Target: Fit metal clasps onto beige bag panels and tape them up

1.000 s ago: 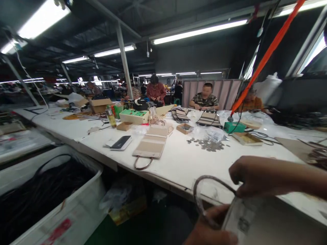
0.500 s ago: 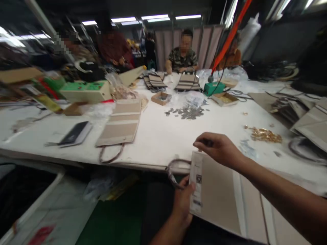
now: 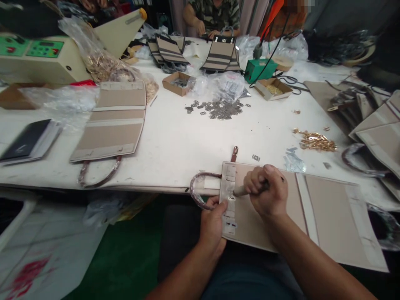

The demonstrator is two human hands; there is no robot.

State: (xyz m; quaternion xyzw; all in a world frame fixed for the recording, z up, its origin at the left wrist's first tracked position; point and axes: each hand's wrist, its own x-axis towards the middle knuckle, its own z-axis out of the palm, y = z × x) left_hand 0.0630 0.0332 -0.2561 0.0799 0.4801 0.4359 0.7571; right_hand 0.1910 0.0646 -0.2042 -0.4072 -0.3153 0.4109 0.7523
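Observation:
A flat beige bag panel (image 3: 268, 225) with pale strips lies partly on the table's near edge, its wrapped brown handle (image 3: 195, 187) looping to the left. My left hand (image 3: 213, 225) grips its left end, thumb on the pale strip beside small metal fittings (image 3: 231, 198). Over the panel, my right hand (image 3: 268, 189) is closed in a fist. A dark bit shows between its fingers, and a blurred greyish-tan tip points at the strip; I cannot make out what it holds. A brown tab (image 3: 234, 154) with metal studs sticks out beyond the panel's far edge.
A loose metal plate (image 3: 256, 158) lies just beyond the panel, with a heap of grey plates (image 3: 225, 109) farther back. Gold pieces (image 3: 318, 141) lie at right. Another bag panel (image 3: 109, 139) and a dark notebook (image 3: 26, 141) are at left. A co-worker (image 3: 212, 18) sits opposite.
My right hand has come down from the panel's far corner to the strip near my left hand, and is now in a fist. The camera view has tilted downward.

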